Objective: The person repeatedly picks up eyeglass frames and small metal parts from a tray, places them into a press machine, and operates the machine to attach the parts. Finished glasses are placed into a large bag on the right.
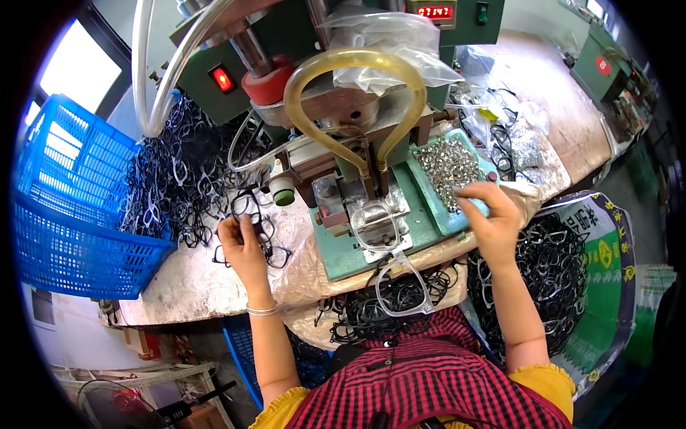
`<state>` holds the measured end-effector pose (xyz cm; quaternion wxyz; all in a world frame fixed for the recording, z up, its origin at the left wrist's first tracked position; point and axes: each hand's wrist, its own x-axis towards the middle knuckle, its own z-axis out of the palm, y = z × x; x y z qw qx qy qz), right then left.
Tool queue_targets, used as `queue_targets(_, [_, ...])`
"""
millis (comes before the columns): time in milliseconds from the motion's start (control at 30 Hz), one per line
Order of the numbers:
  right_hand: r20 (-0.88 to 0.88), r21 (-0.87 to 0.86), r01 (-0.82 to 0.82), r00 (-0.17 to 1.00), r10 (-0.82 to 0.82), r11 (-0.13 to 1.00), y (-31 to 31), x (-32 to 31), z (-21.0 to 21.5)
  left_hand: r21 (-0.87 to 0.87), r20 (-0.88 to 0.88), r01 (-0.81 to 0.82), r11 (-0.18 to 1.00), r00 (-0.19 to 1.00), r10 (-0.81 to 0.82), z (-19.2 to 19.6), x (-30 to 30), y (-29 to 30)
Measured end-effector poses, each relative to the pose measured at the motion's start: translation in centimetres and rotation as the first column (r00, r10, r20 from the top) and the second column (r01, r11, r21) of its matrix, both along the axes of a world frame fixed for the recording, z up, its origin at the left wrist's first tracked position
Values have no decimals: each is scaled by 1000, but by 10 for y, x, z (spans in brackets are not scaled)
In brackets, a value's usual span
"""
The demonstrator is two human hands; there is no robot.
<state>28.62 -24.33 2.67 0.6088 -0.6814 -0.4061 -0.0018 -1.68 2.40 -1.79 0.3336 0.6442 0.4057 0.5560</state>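
A clear glasses frame (407,309) sits at the green press, one rim (376,227) on the metal fixture under the press head and the other hanging over the table edge. My left hand (244,250) is left of the press among black glasses frames (280,256), fingers curled together; whether it grips one of them is hidden. Over the right edge of the turquoise tray (437,216), my right hand (494,218) has thumb and forefinger close together. Small shiny metal parts (449,168) fill that tray. Anything between those fingertips is too small to make out.
Blue plastic baskets (86,243) stand at the left beside a heap of dark frames (175,171). More black frames lie in my lap (386,300) and in a large sack (597,286) at the right. A yellowish hose (357,61) loops before the press; plastic bags (389,46) hang above.
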Motion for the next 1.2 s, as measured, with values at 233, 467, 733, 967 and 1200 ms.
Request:
queue_targets(233, [-106, 155, -232, 962, 250, 960, 73, -44, 32, -214, 372, 213, 953, 920, -123, -24, 19, -25])
queue_targets(467, [-330, 322, -275, 864, 380, 906, 77, -47, 20, 312, 507, 389, 867, 703, -498, 71, 43, -73])
queue_targets(733, [-474, 349, -310, 756, 452, 884, 63, -78, 57, 552, 256, 330, 766, 807, -532, 132, 76, -87])
queue_targets(967, [352, -209, 44, 935, 33, 977, 49, 6, 12, 570, -373, 642, 513, 758, -535, 100, 83, -119])
queue_targets(1200, [513, -211, 304, 843, -160, 929, 27, 51, -46, 628, -483, 675, 386, 728, -487, 90, 93, -114])
